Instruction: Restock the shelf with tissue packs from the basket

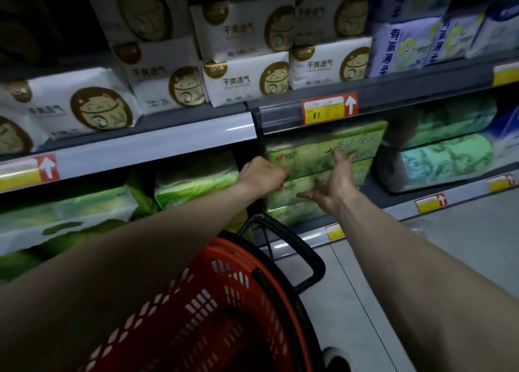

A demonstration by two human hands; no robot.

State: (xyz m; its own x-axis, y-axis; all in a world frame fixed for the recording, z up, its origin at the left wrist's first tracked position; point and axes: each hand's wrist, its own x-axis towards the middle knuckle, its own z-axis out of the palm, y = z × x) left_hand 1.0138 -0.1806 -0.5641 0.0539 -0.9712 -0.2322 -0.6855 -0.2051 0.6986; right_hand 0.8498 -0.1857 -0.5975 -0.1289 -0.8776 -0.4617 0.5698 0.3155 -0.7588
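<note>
Well below and a little left of the yellow price tag marked 17 (325,111), the red mesh shopping basket (196,310) stands on the floor, its inside too dark to make out. Below-left of that tag, the left hand (262,175) has its fingers curled round the left end of the top green tissue pack (309,152), which lies on a stack straight under the tag. The right hand (334,186), also under the tag, is spread wide open, fingertips on the pack's front, and green-wrapped paper rolls (446,161) lie below-right of the tag.
</note>
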